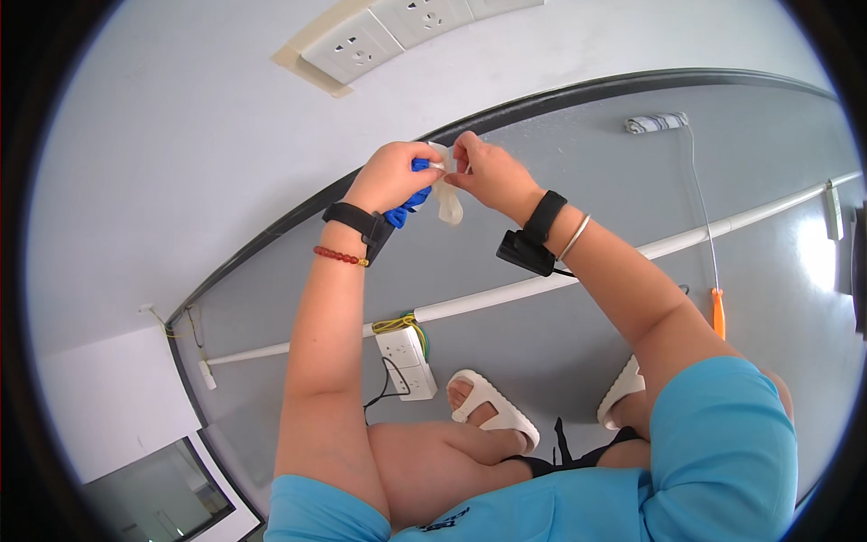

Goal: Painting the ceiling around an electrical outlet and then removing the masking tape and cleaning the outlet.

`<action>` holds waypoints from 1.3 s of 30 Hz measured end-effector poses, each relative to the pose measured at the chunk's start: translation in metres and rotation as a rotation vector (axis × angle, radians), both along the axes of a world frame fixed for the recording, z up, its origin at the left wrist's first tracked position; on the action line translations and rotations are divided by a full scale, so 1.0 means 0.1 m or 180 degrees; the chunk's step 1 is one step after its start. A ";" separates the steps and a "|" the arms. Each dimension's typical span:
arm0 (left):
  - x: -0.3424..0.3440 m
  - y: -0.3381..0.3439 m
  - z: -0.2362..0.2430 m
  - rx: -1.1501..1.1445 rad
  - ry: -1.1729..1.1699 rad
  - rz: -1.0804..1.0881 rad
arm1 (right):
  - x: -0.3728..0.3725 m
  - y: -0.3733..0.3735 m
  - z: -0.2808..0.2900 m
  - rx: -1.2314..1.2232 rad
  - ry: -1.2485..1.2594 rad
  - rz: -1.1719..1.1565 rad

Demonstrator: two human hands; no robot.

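My left hand (390,177) is closed on a crumpled bright blue piece (417,195), cloth or plastic, bunched beneath its fingers and palm. A thin, pale, translucent strip (450,208) runs between both hands and hangs down in a soft, rounded end; whether it is film, tape or a glove, I cannot tell. My right hand (497,181) pinches the other side of this strip between thumb and fingers. Both hands are raised close together, in front of the dark skirting where wall and floor meet.
White wall sockets (354,47), edged with tan tape, are above the hands. A paint roller (657,123) with an orange handle lies on the grey floor at right. A white cable conduit (506,294) crosses the floor, beside a socket strip (406,363) with coiled yellow-green wire.
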State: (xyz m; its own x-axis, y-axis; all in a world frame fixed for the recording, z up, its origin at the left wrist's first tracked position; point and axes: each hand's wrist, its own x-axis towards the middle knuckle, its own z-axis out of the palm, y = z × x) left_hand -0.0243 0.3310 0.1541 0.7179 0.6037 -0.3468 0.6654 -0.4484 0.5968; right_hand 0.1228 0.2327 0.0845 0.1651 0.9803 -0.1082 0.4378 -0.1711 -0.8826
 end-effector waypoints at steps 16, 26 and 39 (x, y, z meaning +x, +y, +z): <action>-0.06 0.00 0.07 -0.0468 -0.0691 0.0794 | 0.03 0.03 0.02 0.0458 0.1152 0.0253; -0.02 -0.09 0.11 -0.1123 -0.0522 0.0567 | 0.25 0.01 0.01 0.0275 0.0911 -0.0498; 0.03 -0.19 0.01 -0.0613 -0.0019 0.0530 | 0.24 0.06 0.12 -0.0227 0.3991 -0.0770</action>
